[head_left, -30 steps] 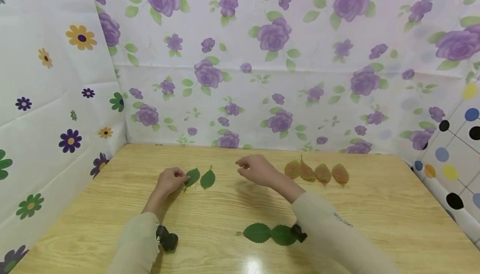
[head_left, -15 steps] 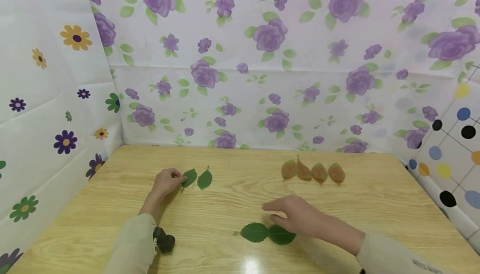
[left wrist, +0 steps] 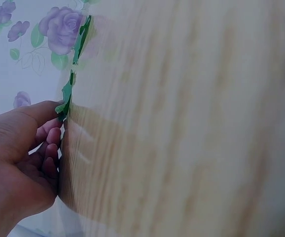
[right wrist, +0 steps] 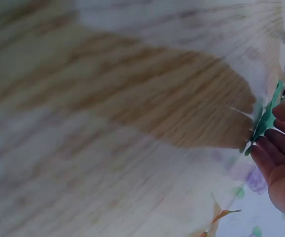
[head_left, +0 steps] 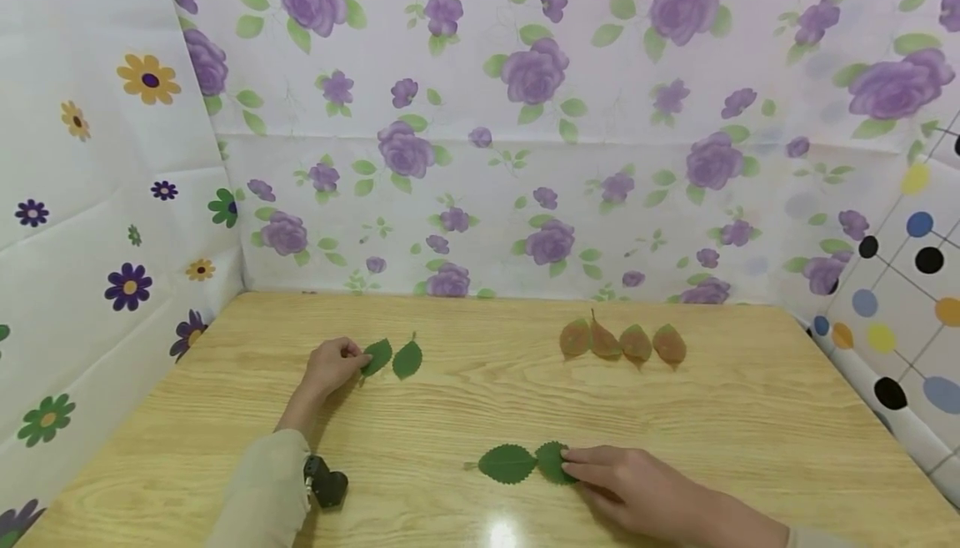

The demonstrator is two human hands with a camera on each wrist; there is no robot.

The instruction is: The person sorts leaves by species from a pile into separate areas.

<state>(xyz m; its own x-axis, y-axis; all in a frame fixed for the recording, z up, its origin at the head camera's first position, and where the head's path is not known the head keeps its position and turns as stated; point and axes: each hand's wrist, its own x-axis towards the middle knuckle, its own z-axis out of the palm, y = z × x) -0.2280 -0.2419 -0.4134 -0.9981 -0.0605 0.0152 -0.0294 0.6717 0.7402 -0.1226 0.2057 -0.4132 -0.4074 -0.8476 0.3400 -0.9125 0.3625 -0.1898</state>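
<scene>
In the head view my left hand (head_left: 334, 366) is at the left of the table, thumb and finger pinching the edge of a toothed green leaf (head_left: 378, 357). A second green leaf (head_left: 407, 359) lies just right of it. Nearer the front, my right hand (head_left: 637, 485) has its fingertips on the right end of another green leaf (head_left: 551, 462), hiding that end. That leaf meets a green leaf (head_left: 507, 464) with a pale stem, tip to tip. The left wrist view shows the pinched leaf (left wrist: 67, 94) edge-on; in the right wrist view fingers and thumb close around the other leaf (right wrist: 266, 120).
Several reddish-brown leaves (head_left: 635, 343) lie in a row at the back right of the wooden table (head_left: 450, 406). Behind stands a flower-patterned cloth (head_left: 480, 181), with more patterned cloth at both sides. A black wrist camera (head_left: 326, 481) sits on the left sleeve.
My right hand has come from the back middle toward the front right and down onto the front green leaf. The left hand stays at its leaf. The head view has shifted slightly.
</scene>
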